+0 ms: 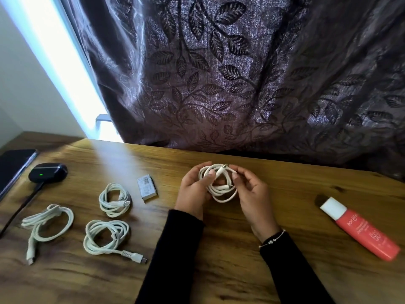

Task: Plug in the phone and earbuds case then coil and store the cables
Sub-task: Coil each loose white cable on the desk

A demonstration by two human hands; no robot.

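Head view: both hands, left hand (192, 189) and right hand (252, 191), grip white cable coil (221, 187), plug pointing away

Both forearms wear long black sleeves of plain, matte cloth with no print or pattern showing. The left sleeve (175, 249) ends just behind the left hand (194, 189), its cuff edge close around the wrist. The right sleeve (291, 266) stops a little further back from the right hand (252, 191), leaving the wrist bare. Across that bare wrist, between hand and cuff, lies a thin bracelet (271, 239): a dark cord beside a fine pale chain with a small bead. Both hands are bare, without gloves.
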